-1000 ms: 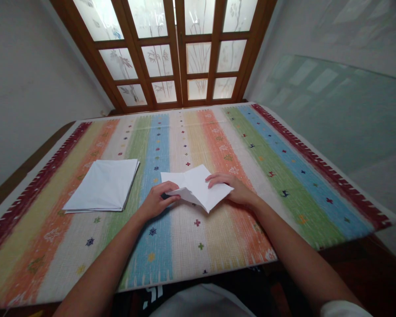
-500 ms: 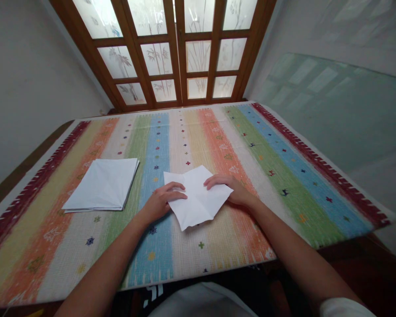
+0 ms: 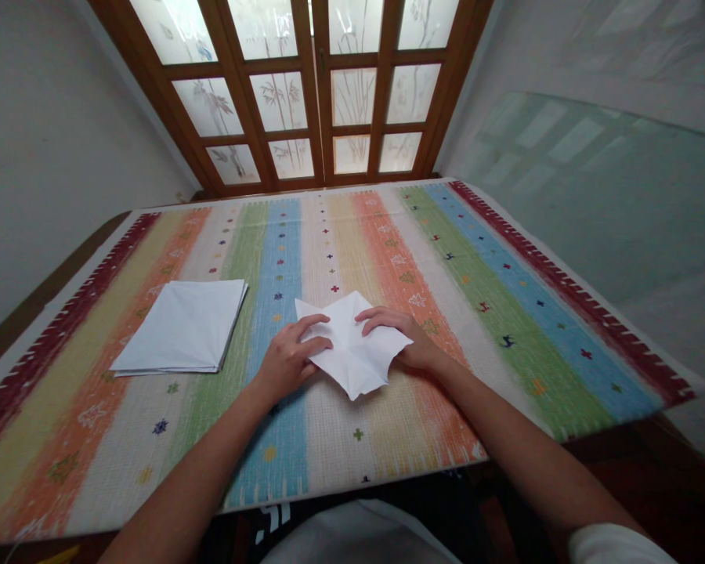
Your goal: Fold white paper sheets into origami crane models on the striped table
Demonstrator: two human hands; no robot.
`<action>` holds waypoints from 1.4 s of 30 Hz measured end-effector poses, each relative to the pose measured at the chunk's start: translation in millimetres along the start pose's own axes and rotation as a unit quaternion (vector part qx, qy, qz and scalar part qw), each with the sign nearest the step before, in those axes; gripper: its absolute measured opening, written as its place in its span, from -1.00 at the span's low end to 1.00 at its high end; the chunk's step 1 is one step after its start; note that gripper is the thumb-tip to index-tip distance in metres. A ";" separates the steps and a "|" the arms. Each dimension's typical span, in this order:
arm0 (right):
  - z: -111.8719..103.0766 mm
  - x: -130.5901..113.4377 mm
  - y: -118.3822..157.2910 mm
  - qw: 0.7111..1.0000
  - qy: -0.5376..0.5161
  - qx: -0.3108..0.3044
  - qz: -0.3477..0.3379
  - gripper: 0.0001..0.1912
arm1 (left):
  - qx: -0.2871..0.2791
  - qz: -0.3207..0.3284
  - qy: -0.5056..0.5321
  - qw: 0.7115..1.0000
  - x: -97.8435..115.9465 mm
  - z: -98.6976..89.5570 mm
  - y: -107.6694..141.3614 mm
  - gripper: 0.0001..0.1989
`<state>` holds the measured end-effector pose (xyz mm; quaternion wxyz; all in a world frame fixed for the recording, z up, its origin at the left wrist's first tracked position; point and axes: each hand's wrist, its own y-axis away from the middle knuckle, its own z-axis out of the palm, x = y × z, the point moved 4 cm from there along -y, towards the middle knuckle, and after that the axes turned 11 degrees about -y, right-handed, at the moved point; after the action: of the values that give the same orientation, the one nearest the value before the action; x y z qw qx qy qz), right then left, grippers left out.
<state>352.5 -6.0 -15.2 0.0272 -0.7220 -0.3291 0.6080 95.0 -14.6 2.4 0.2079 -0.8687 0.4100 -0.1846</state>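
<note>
White, creased, many-cornered paper sheet: holding it over the striped, multicoloured cloth with left hand and right hand half-curled at opposite sides, ideally pinching lightly, following existing creases.

Bare striped tablecloth runs from the creased paper back to the glazed doors, open for a hand to cross; to the left, the stack of white paper blocks a low sideways pass.
</note>
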 end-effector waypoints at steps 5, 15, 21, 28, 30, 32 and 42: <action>-0.9 6.5 0.1 0.999 -0.012 0.051 0.010 -0.87 | 0.064 -0.047 0.053 0.995 0.2 -4.6 -1.0 -0.81; 10.5 15.0 1.0 0.983 -0.119 0.086 0.112 -0.89 | 0.181 -0.097 0.076 0.976 4.3 -2.4 0.7 -0.52; 14.9 11.2 -1.3 0.980 -0.111 0.104 0.128 -0.94 | 0.159 -0.149 0.221 0.951 7.0 7.4 -2.3 -0.33; 9.1 11.9 -0.4 0.981 -0.096 0.083 0.145 -0.91 | 0.106 -0.191 0.215 0.952 -11.1 3.0 1.7 -0.14; 8.3 9.8 -0.8 0.983 -0.111 0.073 0.129 -0.93 | 0.087 -0.233 0.255 0.934 -22.4 4.8 4.4 -0.17; 8.6 8.3 -1.2 0.984 -0.128 0.062 0.111 -0.94 | 0.042 -0.287 0.329 0.899 -32.0 14.3 6.7 -0.18; 12.2 9.8 -1.7 0.984 -0.148 0.025 0.098 -0.88 | -0.031 -0.336 0.437 0.834 -31.0 35.1 2.7 -0.29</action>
<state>341.3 -4.1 -26.1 -0.0633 -0.6516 -0.2416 0.7163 92.1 15.7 -33.3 -0.0944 -0.7878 0.1469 -0.5906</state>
